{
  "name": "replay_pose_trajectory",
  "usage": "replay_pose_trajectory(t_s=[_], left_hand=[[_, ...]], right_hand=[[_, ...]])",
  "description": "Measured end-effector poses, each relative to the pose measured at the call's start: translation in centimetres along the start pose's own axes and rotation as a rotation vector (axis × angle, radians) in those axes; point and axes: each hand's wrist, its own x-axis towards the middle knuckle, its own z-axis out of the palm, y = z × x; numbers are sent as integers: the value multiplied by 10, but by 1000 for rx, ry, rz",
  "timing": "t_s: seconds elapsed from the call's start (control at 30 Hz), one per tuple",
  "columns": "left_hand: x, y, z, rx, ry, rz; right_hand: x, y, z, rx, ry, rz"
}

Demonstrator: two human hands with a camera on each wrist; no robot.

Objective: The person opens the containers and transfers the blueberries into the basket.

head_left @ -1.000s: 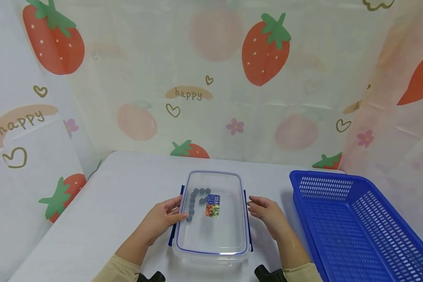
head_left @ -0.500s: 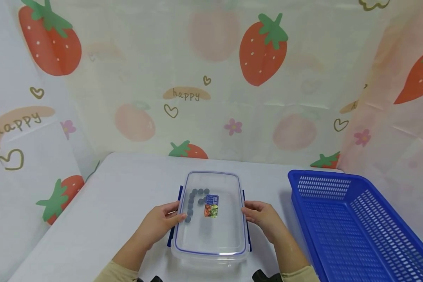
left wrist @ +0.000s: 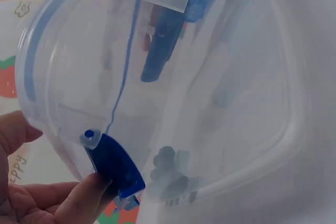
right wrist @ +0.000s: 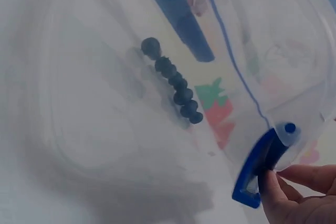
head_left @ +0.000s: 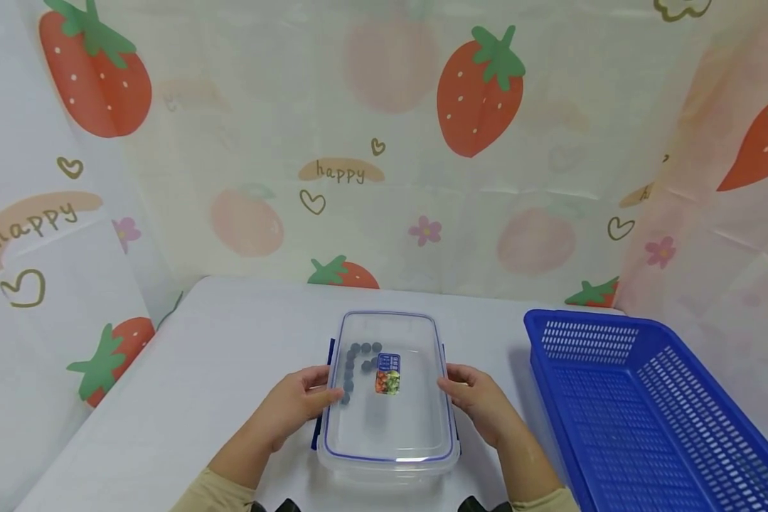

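Observation:
A clear plastic food container [head_left: 409,427] with a blue-edged lid and a small printed label [head_left: 387,374] stands on the table. Several dark round berries, like blueberries [head_left: 350,366], lie inside at its far left. My left hand [head_left: 292,400] holds the left side, thumb on the lid's edge; in the left wrist view its fingers are against a blue side clip [left wrist: 116,163] hanging outward. On the right side my right hand [head_left: 480,398] grips in the same way. Its fingers touch the other blue clip [right wrist: 257,169], also angled out from the wall in the right wrist view.
A large blue perforated plastic basket [head_left: 653,398] stands to the right of my right hand. White cloth covers the table [head_left: 243,334]. Behind it hangs a strawberry-patterned curtain [head_left: 384,235].
My right hand has come leftward from beside the container onto its right edge. The left hand has stayed on the left edge. In the head view the right clip sticks out less.

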Motion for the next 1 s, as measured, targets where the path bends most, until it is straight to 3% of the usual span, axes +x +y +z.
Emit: replay_pose_trajectory(t_s=[0.4,0.73,1.0], left_hand=[[-1,3,0,-178,-113,19],[1,6,0,-179,-179,21],[2,5,-1,-186,-189,23]], right_hand=[[-1,5,-9,29,-101,-35],[-1,2,-11,23,-67,-32],[-2,2,-13,16,-109,-44]])
